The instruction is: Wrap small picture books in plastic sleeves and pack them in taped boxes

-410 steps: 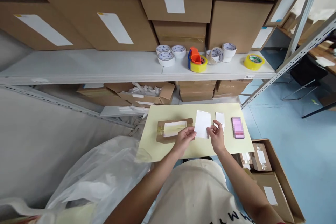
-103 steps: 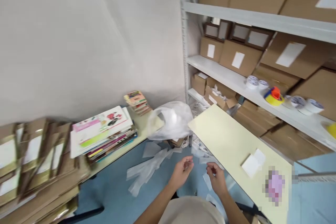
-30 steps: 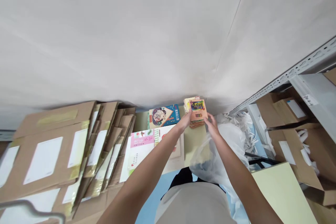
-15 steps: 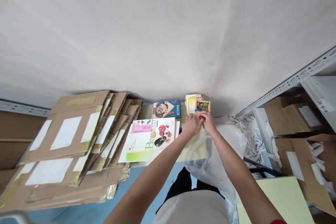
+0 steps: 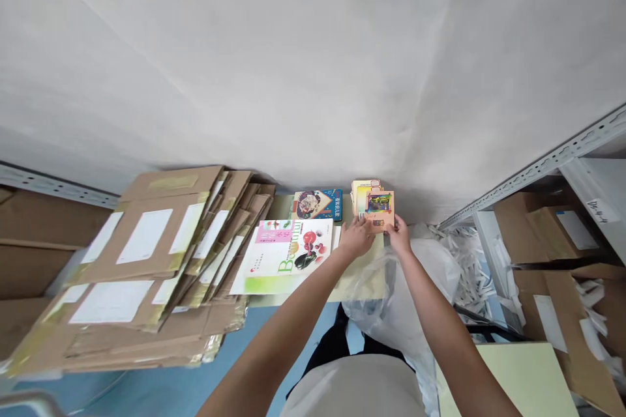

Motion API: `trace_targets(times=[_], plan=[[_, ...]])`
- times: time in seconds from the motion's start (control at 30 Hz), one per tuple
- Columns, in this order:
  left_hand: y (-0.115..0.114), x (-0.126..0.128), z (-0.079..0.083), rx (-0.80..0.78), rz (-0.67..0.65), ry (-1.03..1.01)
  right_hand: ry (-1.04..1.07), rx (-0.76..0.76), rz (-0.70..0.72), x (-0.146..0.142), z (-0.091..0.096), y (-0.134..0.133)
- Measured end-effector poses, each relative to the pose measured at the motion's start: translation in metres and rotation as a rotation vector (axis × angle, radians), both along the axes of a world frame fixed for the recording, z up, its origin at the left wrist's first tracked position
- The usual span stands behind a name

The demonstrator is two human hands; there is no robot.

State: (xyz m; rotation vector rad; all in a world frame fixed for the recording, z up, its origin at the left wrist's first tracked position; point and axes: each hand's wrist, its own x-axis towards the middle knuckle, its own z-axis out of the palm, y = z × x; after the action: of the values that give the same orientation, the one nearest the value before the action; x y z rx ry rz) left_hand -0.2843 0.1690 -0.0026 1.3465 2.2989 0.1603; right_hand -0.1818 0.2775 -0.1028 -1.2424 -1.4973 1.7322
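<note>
A small orange booklet with a dark, colourful picture on its cover lies at the front of a pile of cream booklets by the wall. My right hand grips its lower right corner between thumb and fingers. Against its lower left side rests my left hand, fingers stretched out and slightly apart. To the left of that hand are a blue book and a white book printed with fruit and vegetables. Sheets or another book partly show under the white one.
Flattened cardboard boxes with white labels are stacked at the left. A clear plastic bag hangs in front of the table. On the right, white scraps lie beside a shelf holding cartons.
My hands have moved apart, uncovering more of the orange booklet's lower part. My right hand has shifted to its lower right corner. The camera view has swung slightly left.
</note>
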Motion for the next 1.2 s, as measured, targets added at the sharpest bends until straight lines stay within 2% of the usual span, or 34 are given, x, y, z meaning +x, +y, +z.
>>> trace_targets(times=[0.1, 0.23, 0.33, 0.4, 0.5, 0.63, 0.7, 0.8, 0.87, 1.0, 1.1, 1.2], plan=[[-0.014, -0.003, 0.0, 0.099, 0.029, -0.04, 0.093, -0.022, 0.016, 0.01, 0.025, -0.001], [-0.035, -0.012, 0.007, 0.499, 0.112, -0.152, 0.193, 0.037, 0.122, 0.043, 0.078, -0.012], [-0.052, -0.015, 0.022, 0.744, 0.174, -0.337, 0.219, 0.115, 0.203, 0.078, 0.118, -0.034], [-0.066, -0.011, 0.034, 0.773, 0.156, -0.553, 0.161, 0.168, 0.204, 0.101, 0.139, -0.054], [-0.086, 0.003, 0.044, 0.677, 0.046, -0.89, 0.045, 0.232, 0.119, 0.134, 0.156, -0.091], [-0.104, 0.036, 0.04, 0.468, -0.116, -1.121, -0.001, 0.243, -0.094, 0.169, 0.163, -0.142], [-0.109, 0.056, 0.036, 0.386, -0.21, -1.146, -0.007, 0.238, -0.185, 0.187, 0.165, -0.164], [-0.114, 0.09, 0.032, 0.351, -0.367, -1.071, -0.053, 0.246, -0.286, 0.214, 0.169, -0.196], [-0.119, 0.112, 0.032, 0.334, -0.481, -1.016, -0.088, 0.262, -0.369, 0.234, 0.173, -0.217], [-0.133, 0.155, 0.035, 0.192, -0.699, -0.998, -0.142, 0.295, -0.541, 0.273, 0.179, -0.259], [-0.144, 0.187, 0.035, 0.087, -0.755, -1.062, -0.203, 0.315, -0.668, 0.305, 0.181, -0.29], [-0.152, 0.22, 0.032, -0.003, -0.705, -1.129, -0.23, 0.315, -0.792, 0.341, 0.181, -0.322]])
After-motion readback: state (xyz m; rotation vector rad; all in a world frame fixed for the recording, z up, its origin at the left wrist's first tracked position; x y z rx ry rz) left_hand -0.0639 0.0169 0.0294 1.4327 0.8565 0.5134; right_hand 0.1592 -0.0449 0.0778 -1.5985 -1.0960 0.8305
